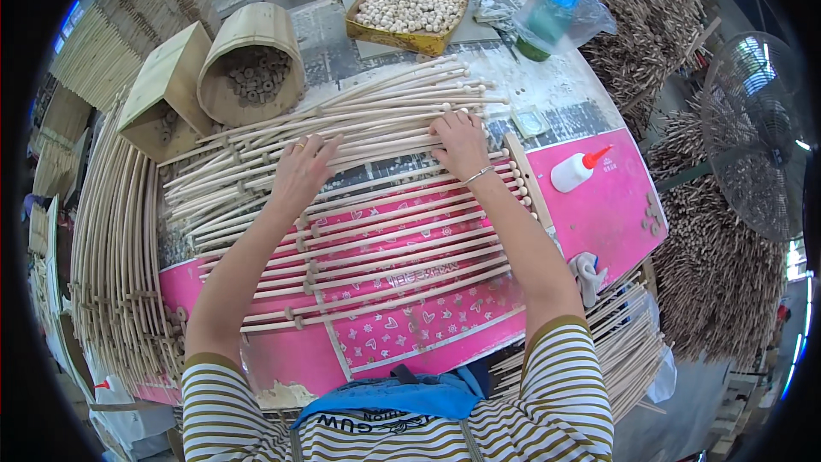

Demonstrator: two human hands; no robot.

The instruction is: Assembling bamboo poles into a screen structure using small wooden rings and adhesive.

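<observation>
Long thin wooden sticks (368, 151) with small round knobs at their right ends lie in a loose pile across the table. My left hand (301, 173), with a ring on it, rests over the pile with its fingers spread apart. Near the knobbed ends, my right hand (463, 147) reaches over the sticks, thumb and fingers apart; its fingertips are partly hidden. Closer to me, a row of spaced sticks (402, 244) lies on a pink sheet (428, 325). Their knobs line up along a wooden strip (528, 180), and small wooden rings (310, 267) sit on their left parts.
At the back stand a yellow tray of round beads (410, 4), a tipped wooden bucket (251, 64) with rings inside, and a wooden box (167, 94). A white glue bottle (571, 174) lies right. Stick bundles (115, 257) flank the left; a fan (757, 133) stands right.
</observation>
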